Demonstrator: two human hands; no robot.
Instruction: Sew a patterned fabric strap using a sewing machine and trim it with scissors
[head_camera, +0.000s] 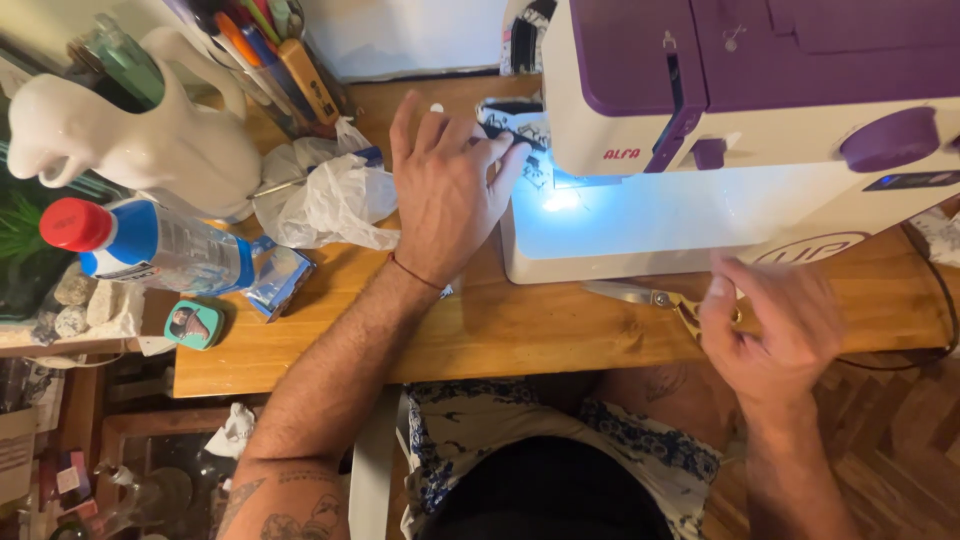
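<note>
Wooden counter (520, 330) fills the middle of the view, with a white and purple sewing machine (740, 130) at its far right side, its lamp lighting the bed under the needle. On the counter's left stand a white jug (140, 130), a plastic bottle (150, 245) lying on its side, a crumpled bag (330, 200) and a cup of pens (270, 55). The left hand (445, 190) lies flat, palm down, its fingers (500, 155) spread and pressing a strip of black-and-white patterned fabric (515, 135) against the counter just left of the machine's needle end; the fabric runs from under the fingertips toward the presser foot, which the machine's head hides. The right hand (770, 325) is blurred at the near right edge of the counter, fingers loosely curled and apart, holding nothing that I can make out; scissors (650, 297) with gold handles lie just beside its fingertips, blades pointing left along the foot of the machine. To do this step well, I judge that the left fingers should keep the fabric flat and taut without dragging it sideways, and stay clear to the left of the needle. The right hand should take the scissors by the handles, not the blades, and bring them in low so they do not snag the fabric or knock the machine. More patterned cloth (470, 430) lies over the lap below the counter.
</note>
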